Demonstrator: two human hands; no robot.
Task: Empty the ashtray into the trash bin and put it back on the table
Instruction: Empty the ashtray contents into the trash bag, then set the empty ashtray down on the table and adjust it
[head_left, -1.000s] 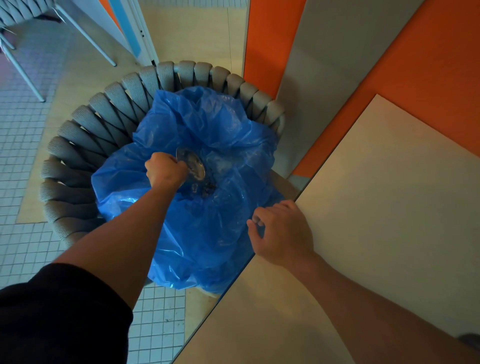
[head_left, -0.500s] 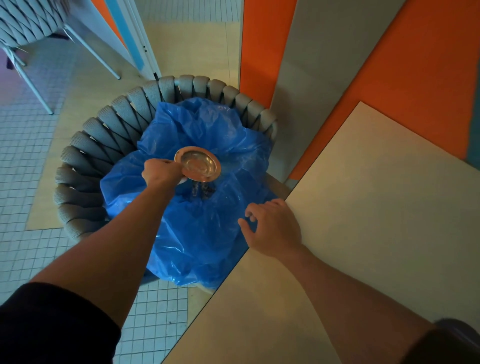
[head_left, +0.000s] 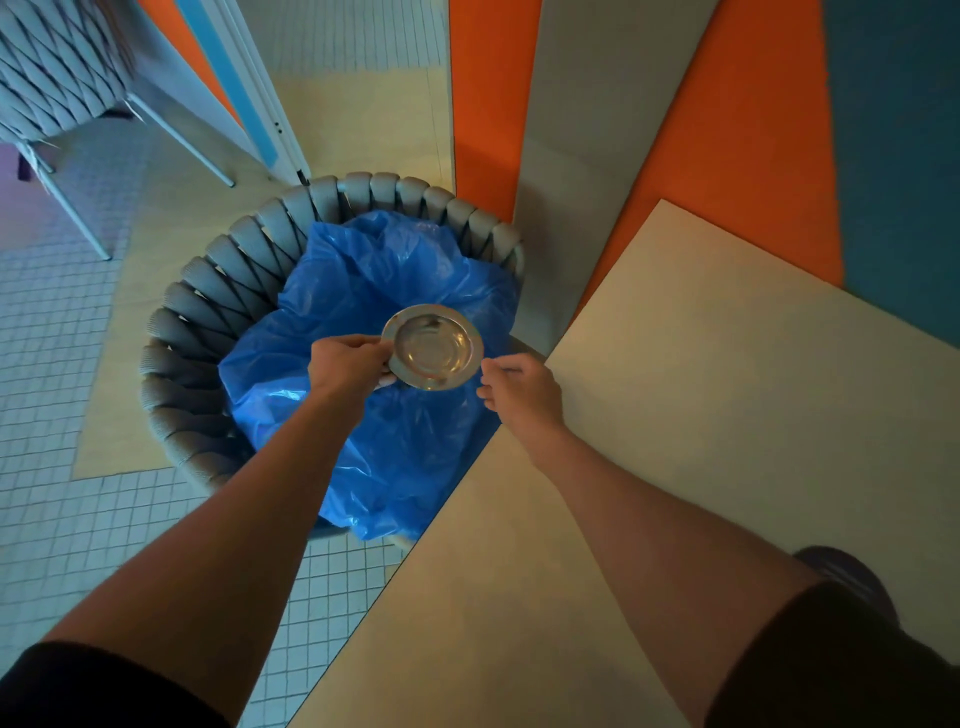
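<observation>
A round metal ashtray (head_left: 432, 347) faces up, level, above the blue bag (head_left: 363, 291) that lines the grey woven trash bin (head_left: 208, 291). Its bowl looks bare and shiny. My left hand (head_left: 347, 364) pinches the ashtray's left rim. My right hand (head_left: 522, 387) hovers at the ashtray's right rim, fingers curled and apart, fingertips at or just short of the metal; I cannot tell if they touch. The beige table (head_left: 701, 415) lies to the right, its corner next to the bin.
An orange and grey wall (head_left: 571, 130) rises behind the bin and table. A grey woven chair with thin metal legs (head_left: 62, 104) stands at the far left on the tiled floor. A dark object (head_left: 852, 577) sits on the table by my right arm.
The ashtray turned from tipped over the bag to face up and moved right, towards the table. My right hand left the table edge and rose to the ashtray's right rim.
</observation>
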